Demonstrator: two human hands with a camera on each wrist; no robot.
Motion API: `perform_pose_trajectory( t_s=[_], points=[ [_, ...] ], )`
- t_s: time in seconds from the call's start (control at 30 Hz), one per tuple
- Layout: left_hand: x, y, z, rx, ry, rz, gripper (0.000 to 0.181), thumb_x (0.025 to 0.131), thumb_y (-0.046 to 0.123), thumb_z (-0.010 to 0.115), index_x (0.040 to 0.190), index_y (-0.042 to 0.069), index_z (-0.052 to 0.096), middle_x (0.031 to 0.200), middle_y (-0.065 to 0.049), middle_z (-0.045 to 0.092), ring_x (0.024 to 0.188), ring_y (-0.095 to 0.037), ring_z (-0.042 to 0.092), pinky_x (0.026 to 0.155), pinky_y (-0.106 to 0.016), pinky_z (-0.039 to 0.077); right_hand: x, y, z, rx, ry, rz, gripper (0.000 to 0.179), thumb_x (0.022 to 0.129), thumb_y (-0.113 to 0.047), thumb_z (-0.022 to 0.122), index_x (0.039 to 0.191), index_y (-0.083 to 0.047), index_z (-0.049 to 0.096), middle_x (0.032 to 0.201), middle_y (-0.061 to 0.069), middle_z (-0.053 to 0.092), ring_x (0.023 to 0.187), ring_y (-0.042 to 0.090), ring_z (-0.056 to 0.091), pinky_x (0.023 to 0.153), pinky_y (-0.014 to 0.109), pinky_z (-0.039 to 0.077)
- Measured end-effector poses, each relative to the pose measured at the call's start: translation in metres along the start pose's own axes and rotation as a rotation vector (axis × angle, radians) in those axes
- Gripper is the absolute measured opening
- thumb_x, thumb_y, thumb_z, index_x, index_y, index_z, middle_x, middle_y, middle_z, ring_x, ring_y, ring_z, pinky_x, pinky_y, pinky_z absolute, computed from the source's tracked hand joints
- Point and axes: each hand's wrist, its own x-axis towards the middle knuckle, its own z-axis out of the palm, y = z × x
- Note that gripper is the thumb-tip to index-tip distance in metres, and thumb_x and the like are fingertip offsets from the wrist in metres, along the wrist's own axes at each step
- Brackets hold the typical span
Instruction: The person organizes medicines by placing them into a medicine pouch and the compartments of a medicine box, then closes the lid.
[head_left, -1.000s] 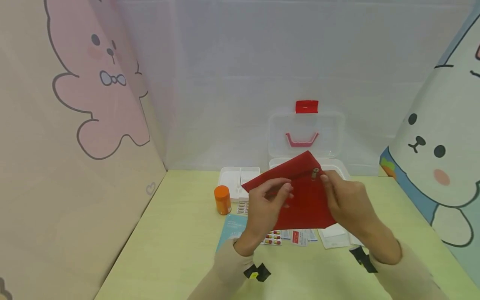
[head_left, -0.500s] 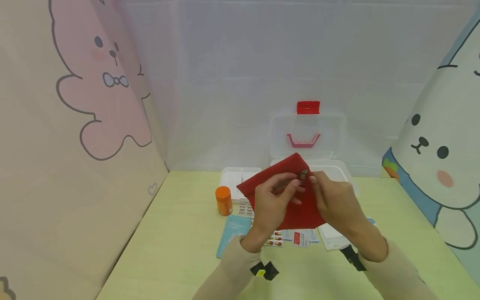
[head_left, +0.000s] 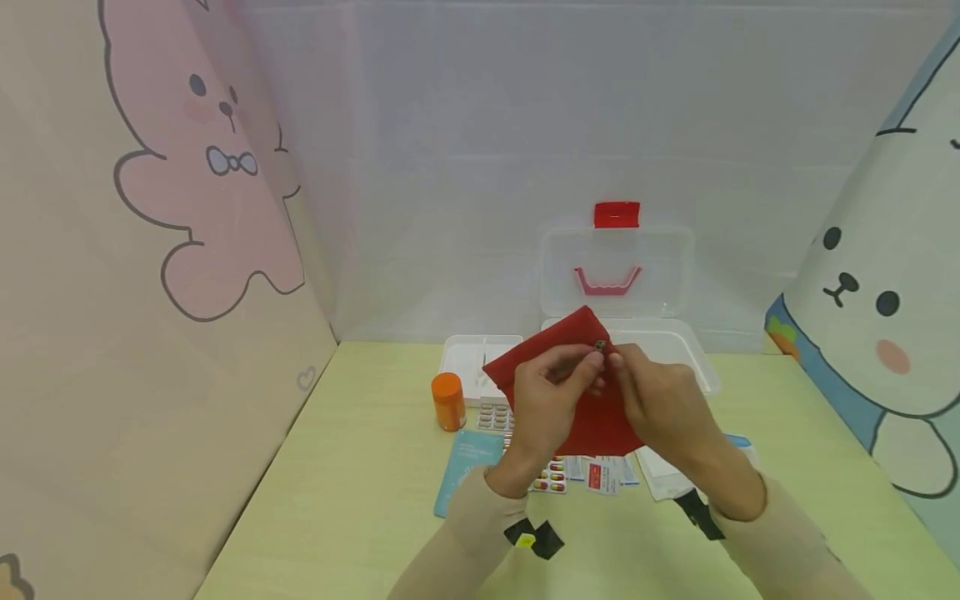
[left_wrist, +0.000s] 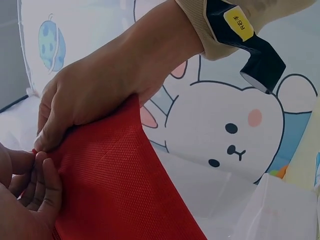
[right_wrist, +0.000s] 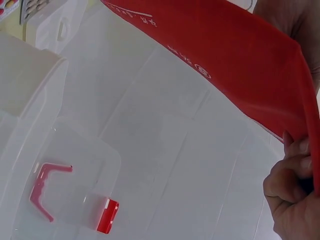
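A red zippered pouch is held up, tilted, over the table in the head view; white printing shows on its other face in the right wrist view. My left hand pinches at the zipper pull near the pouch's upper right corner. My right hand grips that same corner, thumb on the near face and curled fingers behind. In the left wrist view, the fingertips of my left hand meet those of my right hand at the pouch's edge.
Behind stands an open clear box with a pink handle on its raised lid. Left of it are a white divided tray and an orange bottle. Blister packs, a blue packet and small sachets lie in front.
The pouch and my right hand have shifted left. My left hand has moved right to the zipper, its loose fingers closing to a pinch there.
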Motion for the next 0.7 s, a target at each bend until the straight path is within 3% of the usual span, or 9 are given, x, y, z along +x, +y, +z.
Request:
perform_pose_trajectory(
  t_s=[0.23,0.7],
  points=[
    [0.0004,0.0018,0.0024,0.034,0.005,0.021,0.020,0.094,0.011,0.065,0.107,-0.003,0.070,0.096,-0.023,0.070,0.075,-0.004,0.062,0.075,-0.023,0.057,-0.0008,-0.0004,-0.0008,-0.026,0.025,0.002,0.034,0.103,-0.030,0.046,0.096,0.001,0.056,0.074,0.016,0.070,0.062,0.028,0.070,0.054,0.039,0.058],
    [0.0024,-0.0018,-0.0029,0.000,-0.042,0.061,0.016,0.093,0.004,0.064,0.102,-0.009,0.068,0.086,-0.027,0.063,0.070,-0.005,0.059,0.068,-0.021,0.057,-0.0008,0.0033,-0.0049,0.006,0.091,-0.043,0.049,0.104,-0.040,0.034,0.096,0.003,0.056,0.070,0.015,0.068,0.058,0.027,0.068,0.051,0.038,0.057]
  ],
)
